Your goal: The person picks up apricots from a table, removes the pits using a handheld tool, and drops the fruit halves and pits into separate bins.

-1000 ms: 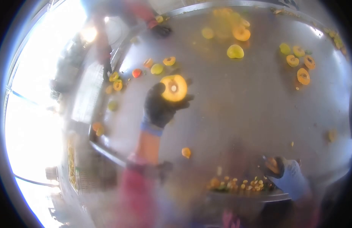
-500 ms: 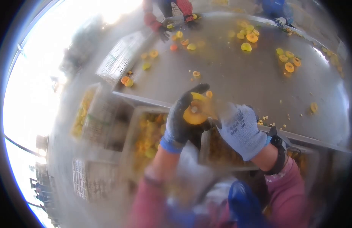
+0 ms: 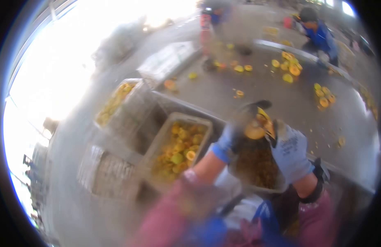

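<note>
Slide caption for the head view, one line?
Gloved left hand holds a yellow fruit half, right hand against it, over a bin of brown scraps beside a fruit crate.

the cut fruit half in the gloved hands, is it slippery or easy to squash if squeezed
Probably slippery: the fruit half shows bare cut flesh, though the left hand and right hand are gloved. Likely soft, so squeezing may bruise it. Its flat cut face should keep it from rolling.

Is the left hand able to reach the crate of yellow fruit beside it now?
Probably yes: the open crate sits close beside the left hand, uncovered. But that hand grips a fruit half, so it likely could not take another piece.
</note>
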Action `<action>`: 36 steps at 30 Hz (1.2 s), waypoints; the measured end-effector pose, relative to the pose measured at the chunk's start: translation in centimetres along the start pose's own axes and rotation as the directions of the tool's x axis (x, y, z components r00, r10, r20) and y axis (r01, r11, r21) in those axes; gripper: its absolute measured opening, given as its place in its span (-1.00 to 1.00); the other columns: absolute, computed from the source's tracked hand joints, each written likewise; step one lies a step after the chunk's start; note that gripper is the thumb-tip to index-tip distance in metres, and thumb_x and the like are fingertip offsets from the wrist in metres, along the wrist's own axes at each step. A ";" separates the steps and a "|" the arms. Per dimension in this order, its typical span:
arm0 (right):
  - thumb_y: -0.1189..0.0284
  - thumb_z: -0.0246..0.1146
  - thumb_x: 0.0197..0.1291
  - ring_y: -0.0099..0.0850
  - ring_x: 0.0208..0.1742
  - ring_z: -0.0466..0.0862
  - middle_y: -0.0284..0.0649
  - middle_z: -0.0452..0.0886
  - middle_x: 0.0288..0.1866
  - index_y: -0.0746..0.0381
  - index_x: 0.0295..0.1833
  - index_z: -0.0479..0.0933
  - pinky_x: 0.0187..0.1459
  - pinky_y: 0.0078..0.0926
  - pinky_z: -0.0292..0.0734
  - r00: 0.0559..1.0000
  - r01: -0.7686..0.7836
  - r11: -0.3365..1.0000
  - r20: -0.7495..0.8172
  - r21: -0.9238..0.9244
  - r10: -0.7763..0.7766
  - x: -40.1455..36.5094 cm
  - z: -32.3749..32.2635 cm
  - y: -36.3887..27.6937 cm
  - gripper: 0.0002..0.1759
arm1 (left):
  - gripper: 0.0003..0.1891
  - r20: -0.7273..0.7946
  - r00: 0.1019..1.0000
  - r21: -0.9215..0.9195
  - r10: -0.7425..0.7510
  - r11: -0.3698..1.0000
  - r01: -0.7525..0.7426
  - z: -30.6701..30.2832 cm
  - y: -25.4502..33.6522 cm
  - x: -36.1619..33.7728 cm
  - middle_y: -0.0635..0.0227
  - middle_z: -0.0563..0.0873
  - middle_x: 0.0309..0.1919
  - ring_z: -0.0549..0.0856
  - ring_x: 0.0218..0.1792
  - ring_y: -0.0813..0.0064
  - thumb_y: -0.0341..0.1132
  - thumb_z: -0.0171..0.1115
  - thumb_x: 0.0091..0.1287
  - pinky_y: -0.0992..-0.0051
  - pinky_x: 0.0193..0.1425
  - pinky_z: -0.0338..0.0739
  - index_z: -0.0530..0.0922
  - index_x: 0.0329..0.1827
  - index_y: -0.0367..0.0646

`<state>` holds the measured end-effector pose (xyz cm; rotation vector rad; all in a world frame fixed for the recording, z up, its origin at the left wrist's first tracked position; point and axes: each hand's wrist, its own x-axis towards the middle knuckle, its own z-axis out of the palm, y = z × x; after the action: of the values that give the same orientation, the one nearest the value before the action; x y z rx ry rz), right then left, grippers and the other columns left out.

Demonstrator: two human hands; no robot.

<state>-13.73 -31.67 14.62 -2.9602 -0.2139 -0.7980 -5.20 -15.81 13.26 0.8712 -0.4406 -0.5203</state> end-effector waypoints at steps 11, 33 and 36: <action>0.18 0.31 0.03 -0.05 -0.19 0.65 0.04 0.64 -0.25 0.34 0.05 0.44 -0.15 -0.22 0.54 0.900 -0.262 0.872 0.431 0.412 0.067 -3.6 4.3 -0.7 -0.44 | -0.63 -0.177 0.984 0.523 0.007 0.848 0.088 -2.9 -4.2 -1.5 0.28 0.70 -0.15 0.62 -0.15 0.56 -0.21 0.17 0.33 0.53 0.01 0.49 0.57 0.08 -0.27; 0.43 0.34 -0.22 -0.19 -0.19 0.62 -0.22 0.63 -0.25 0.19 -0.17 0.57 -0.16 -0.32 0.56 0.736 -0.626 0.142 0.641 0.767 -0.218 -7.9 11.2 0.1 -0.63 | -0.68 -0.205 0.973 0.602 0.105 0.797 0.041 -3.8 -7.4 -1.7 0.30 0.71 -0.19 0.62 -0.24 0.59 -0.25 0.22 0.32 0.53 -0.10 0.54 0.59 0.04 -0.25; 0.44 0.33 -0.21 -0.22 -0.24 0.62 -0.22 0.62 -0.29 0.20 -0.21 0.56 -0.22 -0.35 0.56 0.638 -0.747 0.179 0.766 0.641 -0.083 -6.2 8.4 -1.0 -0.68 | -0.68 -0.346 0.936 0.594 -0.069 0.756 0.275 -4.1 -8.0 -0.8 0.34 0.70 -0.17 0.60 -0.23 0.64 -0.27 0.21 0.34 0.56 -0.11 0.53 0.57 0.08 -0.26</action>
<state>-15.05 -30.55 4.31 -1.7049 0.0467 0.4774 -5.52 -17.21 4.35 1.6459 -0.2439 -0.3934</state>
